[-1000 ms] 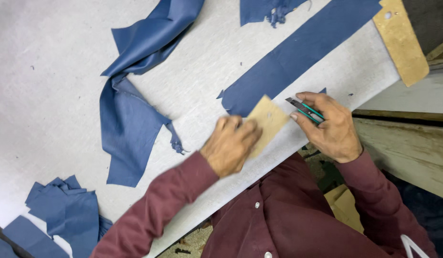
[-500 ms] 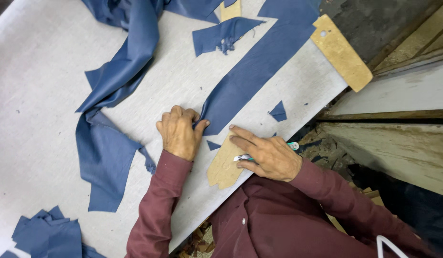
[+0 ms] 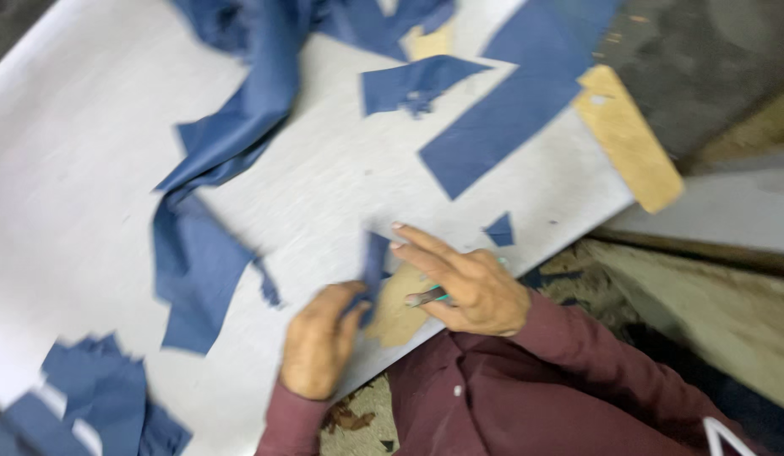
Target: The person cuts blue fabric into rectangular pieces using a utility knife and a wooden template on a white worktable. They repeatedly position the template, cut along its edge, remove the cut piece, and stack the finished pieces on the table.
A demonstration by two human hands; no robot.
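Two hands: the left hand (image 3: 318, 348) pinches one narrow blue cloth strip (image 3: 373, 274); the right hand (image 3: 466, 283), fingers extended, clamps a green-handled cutter (image 3: 427, 296). One tan cardboard template (image 3: 394, 314) now overhangs the white table (image 3: 88, 169) edge; the strip is newly lifted.

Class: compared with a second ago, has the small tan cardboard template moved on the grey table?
Yes. The tan template has slid off the long blue strip toward the table's near edge, by the person.

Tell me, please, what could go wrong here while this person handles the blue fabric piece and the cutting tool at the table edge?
The right hand grips a green-handled cutter close to the left hand, which pinches a small blue fabric piece; a slip could nick those fingers. The tan card template lies at the edge of the table, so it might slide off. Loose scraps such as the small blue offcut could also be knocked to the floor.
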